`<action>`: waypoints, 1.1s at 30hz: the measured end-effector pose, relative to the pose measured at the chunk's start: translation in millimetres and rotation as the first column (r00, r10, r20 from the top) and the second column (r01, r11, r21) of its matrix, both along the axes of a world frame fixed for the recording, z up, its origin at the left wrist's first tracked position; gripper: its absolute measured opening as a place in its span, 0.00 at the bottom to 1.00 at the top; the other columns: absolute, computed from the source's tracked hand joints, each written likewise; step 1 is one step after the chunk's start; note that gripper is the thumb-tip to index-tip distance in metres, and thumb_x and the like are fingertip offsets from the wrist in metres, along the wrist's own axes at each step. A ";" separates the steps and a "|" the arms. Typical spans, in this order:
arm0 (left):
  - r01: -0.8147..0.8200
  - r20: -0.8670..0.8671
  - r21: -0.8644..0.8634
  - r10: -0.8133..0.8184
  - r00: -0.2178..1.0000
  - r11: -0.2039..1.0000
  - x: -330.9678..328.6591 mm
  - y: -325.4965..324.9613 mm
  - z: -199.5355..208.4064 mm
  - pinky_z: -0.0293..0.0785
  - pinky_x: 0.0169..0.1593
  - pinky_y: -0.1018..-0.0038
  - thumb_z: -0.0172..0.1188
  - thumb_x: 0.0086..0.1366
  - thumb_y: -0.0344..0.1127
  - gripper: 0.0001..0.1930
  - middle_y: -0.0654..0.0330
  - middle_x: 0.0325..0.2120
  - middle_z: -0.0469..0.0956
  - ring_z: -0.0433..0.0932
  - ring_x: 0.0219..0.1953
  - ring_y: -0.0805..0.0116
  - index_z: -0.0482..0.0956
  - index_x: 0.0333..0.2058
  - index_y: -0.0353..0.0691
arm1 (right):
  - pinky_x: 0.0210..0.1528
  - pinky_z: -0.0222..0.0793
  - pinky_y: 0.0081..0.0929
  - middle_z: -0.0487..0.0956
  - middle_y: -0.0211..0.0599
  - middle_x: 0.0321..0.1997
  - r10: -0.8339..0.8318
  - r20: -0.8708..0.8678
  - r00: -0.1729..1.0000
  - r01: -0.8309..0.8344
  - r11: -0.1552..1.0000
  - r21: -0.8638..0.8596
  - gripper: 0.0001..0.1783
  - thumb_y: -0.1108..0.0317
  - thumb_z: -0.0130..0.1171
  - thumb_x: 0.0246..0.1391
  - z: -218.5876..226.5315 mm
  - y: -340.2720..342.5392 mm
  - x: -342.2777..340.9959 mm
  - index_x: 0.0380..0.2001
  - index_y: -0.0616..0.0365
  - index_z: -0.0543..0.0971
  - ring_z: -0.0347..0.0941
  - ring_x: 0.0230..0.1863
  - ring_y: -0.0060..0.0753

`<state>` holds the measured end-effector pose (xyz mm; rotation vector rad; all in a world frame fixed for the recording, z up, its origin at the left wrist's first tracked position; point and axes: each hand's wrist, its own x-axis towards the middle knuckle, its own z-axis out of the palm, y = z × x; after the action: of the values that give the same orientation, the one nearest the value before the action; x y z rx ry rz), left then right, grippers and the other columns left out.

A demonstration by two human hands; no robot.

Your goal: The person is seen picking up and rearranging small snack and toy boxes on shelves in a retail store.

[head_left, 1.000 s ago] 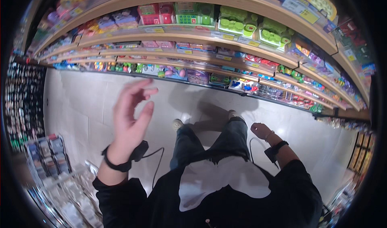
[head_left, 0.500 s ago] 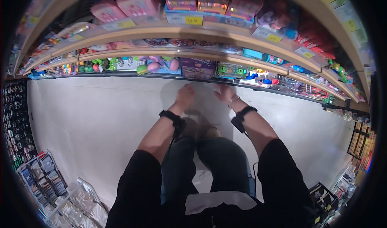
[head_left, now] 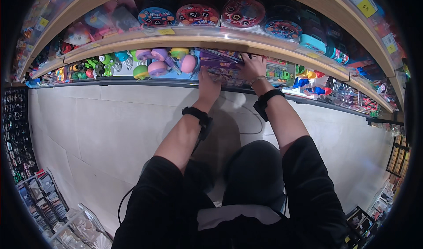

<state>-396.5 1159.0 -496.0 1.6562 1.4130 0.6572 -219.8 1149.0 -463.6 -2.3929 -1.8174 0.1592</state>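
A purple box [head_left: 220,63] with a colourful printed front stands on the lowest shelf, in the middle of the head view. My left hand [head_left: 209,85] is at its left front edge, with the fingers pressed against it and partly hidden. Over the box's upper right corner, my right hand [head_left: 254,68] has its fingers bent onto the top. Left of the box lie pink, purple and yellow-green rounded toys [head_left: 158,66]. Beside my right hand is a clear pack with a green toy [head_left: 281,74].
A wooden shelf edge [head_left: 229,40] runs just above my hands. On that shelf stand round red and blue tins [head_left: 198,14] and a turquoise case [head_left: 313,43]. Pale floor [head_left: 110,125] stretches below. A rack of small packed goods [head_left: 17,134] is at the far left.
Both hands have moved forward from above the floor to the purple box on the lowest shelf. The view has come closer to the lower shelves, and my legs have shifted.
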 end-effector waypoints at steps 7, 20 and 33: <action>-0.007 0.029 0.186 0.002 1.000 0.982 -0.5 13.5 -0.7 0.55 0.57 0.62 0.54 0.46 0.29 0.40 0.31 0.53 0.46 0.48 0.56 0.36 0.42 0.54 0.23 | 0.48 0.53 0.42 0.70 0.42 0.47 0.056 0.052 0.997 -0.059 0.997 0.055 0.33 0.53 0.60 0.37 -6.6 -18.4 7.3 0.52 0.37 0.65 0.60 0.52 0.40; 0.271 0.068 -0.091 -0.266 0.962 0.958 -19.6 15.5 79.1 0.65 0.48 0.74 0.58 0.49 0.30 0.31 0.48 0.46 0.66 0.69 0.44 0.64 0.58 0.52 0.29 | 0.57 0.48 0.50 0.55 0.48 0.61 -0.059 -0.075 0.995 0.055 0.997 -0.056 0.40 0.49 0.57 0.42 45.1 -50.4 -13.5 0.58 0.48 0.56 0.52 0.59 0.57; 0.369 -0.193 -0.081 -0.378 0.905 0.926 -203.5 -82.0 298.0 0.65 0.49 0.68 0.56 0.53 0.33 0.23 0.51 0.44 0.70 0.70 0.46 0.60 0.66 0.50 0.41 | 0.52 0.59 0.45 0.63 0.53 0.54 0.370 -0.261 0.892 -0.444 0.826 -0.346 0.31 0.47 0.52 0.45 111.8 -214.7 -41.4 0.51 0.54 0.67 0.58 0.54 0.62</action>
<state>-600.0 1077.0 -198.0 1.9360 1.1865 0.2398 -261.2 934.3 -351.8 -2.0642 -2.3636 0.8435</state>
